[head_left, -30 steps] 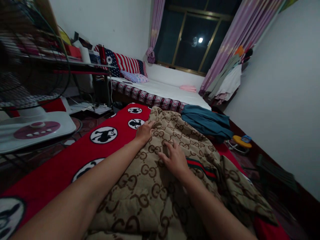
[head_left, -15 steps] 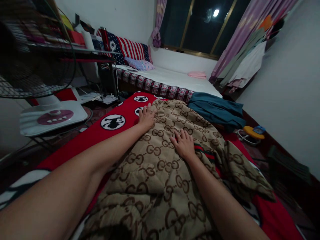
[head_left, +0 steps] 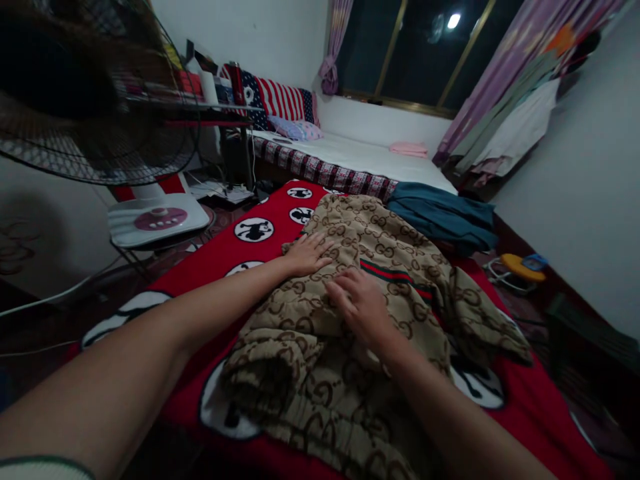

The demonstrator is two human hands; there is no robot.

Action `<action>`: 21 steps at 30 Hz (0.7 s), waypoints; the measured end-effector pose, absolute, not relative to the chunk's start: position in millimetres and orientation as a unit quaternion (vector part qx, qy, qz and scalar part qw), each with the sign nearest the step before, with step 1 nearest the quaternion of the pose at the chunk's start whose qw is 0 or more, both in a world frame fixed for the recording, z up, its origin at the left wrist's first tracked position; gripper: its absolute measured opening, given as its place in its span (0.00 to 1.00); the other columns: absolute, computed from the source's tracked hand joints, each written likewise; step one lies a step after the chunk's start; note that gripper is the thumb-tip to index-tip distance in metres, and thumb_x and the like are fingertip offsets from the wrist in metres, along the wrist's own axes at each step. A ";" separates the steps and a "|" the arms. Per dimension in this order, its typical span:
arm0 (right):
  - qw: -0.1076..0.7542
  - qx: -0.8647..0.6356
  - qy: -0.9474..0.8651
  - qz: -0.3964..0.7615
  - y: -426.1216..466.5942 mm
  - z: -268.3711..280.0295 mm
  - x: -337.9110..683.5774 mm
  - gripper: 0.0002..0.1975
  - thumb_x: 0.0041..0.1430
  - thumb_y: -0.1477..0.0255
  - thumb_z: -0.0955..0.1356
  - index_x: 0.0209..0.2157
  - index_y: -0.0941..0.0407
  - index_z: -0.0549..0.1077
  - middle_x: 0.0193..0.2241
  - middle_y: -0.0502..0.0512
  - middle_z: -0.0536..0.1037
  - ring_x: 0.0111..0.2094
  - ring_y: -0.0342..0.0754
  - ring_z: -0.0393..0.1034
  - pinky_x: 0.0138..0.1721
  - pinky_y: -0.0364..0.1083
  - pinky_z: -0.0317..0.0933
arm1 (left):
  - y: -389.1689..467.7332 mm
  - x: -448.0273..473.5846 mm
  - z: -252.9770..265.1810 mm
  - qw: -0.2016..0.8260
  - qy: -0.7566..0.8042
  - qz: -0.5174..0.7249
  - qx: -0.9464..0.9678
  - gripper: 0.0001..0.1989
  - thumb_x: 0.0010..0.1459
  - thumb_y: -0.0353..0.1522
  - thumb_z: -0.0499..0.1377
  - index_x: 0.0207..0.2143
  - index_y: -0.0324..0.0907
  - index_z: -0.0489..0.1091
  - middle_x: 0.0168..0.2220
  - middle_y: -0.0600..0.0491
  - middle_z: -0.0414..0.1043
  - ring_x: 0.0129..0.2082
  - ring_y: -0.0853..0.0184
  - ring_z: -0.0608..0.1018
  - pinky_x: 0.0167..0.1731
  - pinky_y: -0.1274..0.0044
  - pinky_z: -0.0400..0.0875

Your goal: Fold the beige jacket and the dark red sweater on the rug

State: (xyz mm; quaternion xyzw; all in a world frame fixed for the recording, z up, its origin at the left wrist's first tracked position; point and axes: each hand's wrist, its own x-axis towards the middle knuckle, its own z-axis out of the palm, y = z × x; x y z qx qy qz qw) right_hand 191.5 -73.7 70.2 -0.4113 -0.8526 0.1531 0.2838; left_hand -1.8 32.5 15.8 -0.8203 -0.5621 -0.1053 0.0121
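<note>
A tan jacket [head_left: 345, 233] with a brown monogram pattern and a green-and-red stripe lies spread on a red cover [head_left: 215, 270] printed with white and black figures. Flat on its left side rests my left hand [head_left: 309, 254], fingers stretched out. My right hand [head_left: 364, 305] is over the middle of the jacket, just below the stripe, its fingers loosely bent and apart, holding nothing. One sleeve reaches out to the right, and a gathered cuff [head_left: 270, 377] shows at the lower left. My right forearm hides part of the lower jacket.
A standing fan [head_left: 170, 160] is at the left, beside a white-and-pink base on a stool. Folded teal cloth [head_left: 445, 217] lies beyond the jacket. Behind are a bed [head_left: 345, 143] and a window. A yellow stool [head_left: 520, 267] stands right, below hanging clothes [head_left: 525, 127].
Both hands have come nearer to me along the jacket, and my right hand's fingers have bent. The view has shifted, showing more of the fan and the jacket's lower edge.
</note>
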 end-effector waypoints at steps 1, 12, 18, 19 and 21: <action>0.263 -0.403 -0.855 0.196 -87.3 73.9 185.8 0.19 0.64 0.57 0.61 0.43 0.54 0.77 0.41 0.56 0.77 0.45 0.51 0.68 0.49 0.49 0.59 | 31.8 -0.3 16.0 0.017 -0.566 -0.105 -0.818 0.29 0.66 0.46 0.45 0.66 0.47 0.50 0.69 0.48 0.43 0.68 0.59 0.47 0.64 0.63 0.40; 0.299 -0.299 -0.793 0.439 -145.9 89.2 258.7 0.16 0.63 0.59 0.64 0.38 0.55 0.78 0.28 0.52 0.79 0.34 0.46 0.72 0.40 0.46 0.65 | -35.5 20.9 38.2 -0.068 -0.598 -0.091 -0.793 0.30 0.64 0.47 0.46 0.66 0.49 0.52 0.69 0.44 0.44 0.68 0.50 0.45 0.62 0.54 0.43; 0.321 -0.580 -0.749 -0.006 -105.7 62.7 380.0 0.23 0.52 0.62 0.69 0.50 0.55 0.72 0.55 0.64 0.69 0.57 0.59 0.61 0.58 0.58 0.54 | -99.8 48.0 4.0 -0.021 -0.489 -0.134 -0.862 0.28 0.64 0.46 0.48 0.64 0.51 0.55 0.69 0.47 0.43 0.68 0.54 0.46 0.64 0.57 0.41; 0.297 -0.625 -0.720 -0.053 -98.7 57.9 398.4 0.30 0.48 0.61 0.71 0.54 0.56 0.69 0.59 0.66 0.64 0.60 0.62 0.56 0.59 0.60 0.52 | -101.4 47.5 4.0 -0.021 -0.487 -0.129 -0.864 0.29 0.63 0.46 0.49 0.65 0.50 0.55 0.69 0.45 0.42 0.68 0.53 0.46 0.63 0.56 0.41; 0.259 -0.688 -0.673 -0.078 -88.4 48.8 427.1 0.40 0.44 0.58 0.72 0.58 0.57 0.63 0.61 0.68 0.60 0.62 0.64 0.54 0.58 0.61 0.52 | -96.2 42.1 15.9 -0.053 -0.470 -0.109 -0.874 0.31 0.61 0.47 0.52 0.64 0.50 0.56 0.68 0.44 0.43 0.68 0.52 0.47 0.62 0.56 0.44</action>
